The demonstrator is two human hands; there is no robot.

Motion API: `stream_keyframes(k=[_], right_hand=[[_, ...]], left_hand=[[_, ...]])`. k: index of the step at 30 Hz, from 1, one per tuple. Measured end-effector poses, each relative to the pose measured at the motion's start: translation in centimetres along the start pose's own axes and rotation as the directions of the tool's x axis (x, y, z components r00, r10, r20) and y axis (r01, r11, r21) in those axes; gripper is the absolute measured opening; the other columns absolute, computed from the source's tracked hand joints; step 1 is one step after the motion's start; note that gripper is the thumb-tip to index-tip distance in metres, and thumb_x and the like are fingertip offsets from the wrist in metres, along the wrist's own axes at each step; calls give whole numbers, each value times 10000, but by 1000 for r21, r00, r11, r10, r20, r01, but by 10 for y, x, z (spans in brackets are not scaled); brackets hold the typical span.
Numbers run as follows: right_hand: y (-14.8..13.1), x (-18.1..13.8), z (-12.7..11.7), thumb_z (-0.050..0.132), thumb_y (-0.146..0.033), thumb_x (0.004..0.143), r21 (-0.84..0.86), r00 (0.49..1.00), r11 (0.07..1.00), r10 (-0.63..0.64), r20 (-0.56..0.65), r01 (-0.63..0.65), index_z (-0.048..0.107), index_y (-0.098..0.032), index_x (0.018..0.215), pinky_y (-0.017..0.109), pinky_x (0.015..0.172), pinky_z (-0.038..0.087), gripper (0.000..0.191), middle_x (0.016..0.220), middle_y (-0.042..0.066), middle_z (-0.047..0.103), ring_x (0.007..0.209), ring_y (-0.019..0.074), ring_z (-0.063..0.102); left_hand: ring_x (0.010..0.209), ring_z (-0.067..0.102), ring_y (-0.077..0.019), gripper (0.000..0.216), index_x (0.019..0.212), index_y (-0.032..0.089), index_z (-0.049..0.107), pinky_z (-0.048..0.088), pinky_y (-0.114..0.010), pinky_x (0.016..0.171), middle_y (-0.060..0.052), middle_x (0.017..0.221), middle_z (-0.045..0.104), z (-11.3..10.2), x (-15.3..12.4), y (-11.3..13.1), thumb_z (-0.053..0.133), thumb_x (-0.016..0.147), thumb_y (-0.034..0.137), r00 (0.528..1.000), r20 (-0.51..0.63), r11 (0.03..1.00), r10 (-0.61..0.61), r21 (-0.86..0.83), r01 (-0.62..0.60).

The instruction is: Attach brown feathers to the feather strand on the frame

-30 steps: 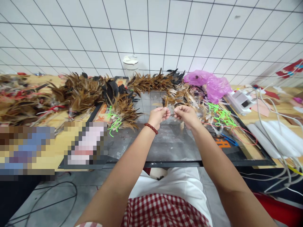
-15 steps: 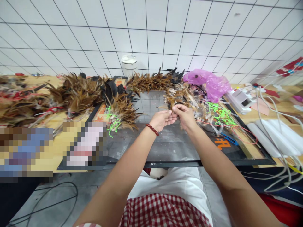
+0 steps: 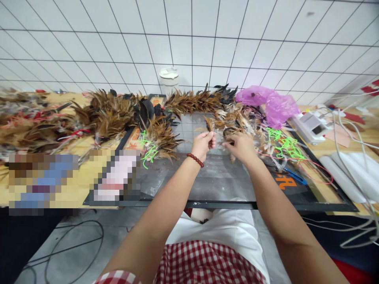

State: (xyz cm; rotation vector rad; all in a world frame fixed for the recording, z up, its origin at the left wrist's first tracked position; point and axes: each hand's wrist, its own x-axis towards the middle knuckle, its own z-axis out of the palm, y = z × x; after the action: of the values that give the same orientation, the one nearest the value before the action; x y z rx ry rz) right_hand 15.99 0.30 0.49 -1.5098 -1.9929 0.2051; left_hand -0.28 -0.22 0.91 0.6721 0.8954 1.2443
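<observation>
My left hand, with a beaded bracelet at its wrist, is closed with thumb and forefinger pinched together. A small tan feather shows just above the pinch and seems held in it; its base is hidden. To the right, my right hand is at the near edge of a pile of loose brown and pale feathers. Its thumb and forefinger are slightly apart, and the other fingers are partly hidden. Both hands are above a dark, glossy board.
A brown feather strip lies at the back, feather bunches with green strings to the left. Right are a purple plastic bag, green strings, blue scissors and white cables. A lidded cup stands by the wall.
My hands, which met at the fingertips, have moved apart. The right has shifted to the feather pile; the left has curled into a pinch. The whole view has shifted slightly.
</observation>
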Motion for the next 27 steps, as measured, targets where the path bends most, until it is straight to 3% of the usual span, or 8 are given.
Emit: stream_keyframes(k=[4, 7, 11, 14, 18, 21, 25, 27], right_hand=[[-2, -2, 7, 614, -193, 726, 26, 974, 996, -83, 209, 80, 713, -203, 764, 275, 681, 409, 107, 763, 36, 662, 702, 159, 573], [-3, 0, 6, 585, -229, 763, 101, 994, 993, -69, 83, 61, 704, -196, 902, 265, 670, 427, 186, 842, 38, 667, 692, 148, 573], [7, 3, -10, 560, -215, 775, -73, 992, 996, -65, -104, 57, 703, -195, 934, 301, 710, 426, 215, 884, 60, 663, 771, 187, 582], [10, 4, -16, 563, -222, 784, -105, 992, 987, -123, -36, 119, 714, -196, 858, 304, 724, 423, 170, 839, 56, 660, 793, 195, 584], [-3, -1, -4, 549, -222, 811, -115, 959, 955, -263, 105, 275, 685, -202, 1022, 315, 771, 409, 252, 934, 87, 638, 886, 211, 567], [-14, -4, 8, 545, -232, 811, -149, 957, 952, -245, 155, 268, 693, -190, 962, 340, 766, 393, 215, 908, 107, 623, 880, 227, 549], [-14, 0, 11, 550, -273, 790, 276, 999, 961, 18, -31, -9, 656, -172, 792, 294, 675, 400, 146, 764, 61, 615, 731, 170, 543], [-13, 4, 8, 595, -349, 748, 604, 975, 773, 221, 33, -195, 608, -175, 738, 254, 577, 378, 175, 692, 27, 605, 615, 132, 514]], left_hand=[[472, 478, -40, 147, 759, 111, 609, 386, -177, 484, 28, 567, 520, 0, 2, 0, 651, 765, 252, 996, -79, 999, 30, -29, -32], [461, 472, -38, 134, 761, 111, 606, 380, -173, 474, 33, 556, 514, 0, 2, 2, 642, 768, 240, 990, -135, 996, 42, -68, -52], [453, 470, -37, 97, 760, 108, 601, 378, -171, 472, 34, 550, 511, 0, 4, 3, 592, 797, 197, 982, -186, 993, 39, -104, -59], [449, 467, -34, 98, 757, 107, 602, 377, -171, 475, 35, 548, 510, 0, 5, 3, 582, 802, 192, 978, -204, 993, 48, -95, -68], [439, 450, -32, 113, 742, 106, 609, 361, -170, 462, 37, 538, 506, 1, 5, 2, 596, 793, 207, 972, -207, 993, 110, -27, -118], [442, 454, -34, 124, 736, 109, 613, 363, -172, 464, 36, 537, 510, 2, 4, 2, 615, 777, 225, 975, -179, 991, 128, -5, -131], [451, 465, -35, 137, 735, 114, 615, 377, -170, 476, 34, 543, 520, 1, 5, 2, 640, 758, 247, 975, -185, 992, 126, 10, -126], [469, 485, -41, 134, 735, 114, 617, 397, -174, 493, 24, 559, 538, 1, 5, 1, 638, 757, 245, 979, -174, 994, 107, 27, -104]])
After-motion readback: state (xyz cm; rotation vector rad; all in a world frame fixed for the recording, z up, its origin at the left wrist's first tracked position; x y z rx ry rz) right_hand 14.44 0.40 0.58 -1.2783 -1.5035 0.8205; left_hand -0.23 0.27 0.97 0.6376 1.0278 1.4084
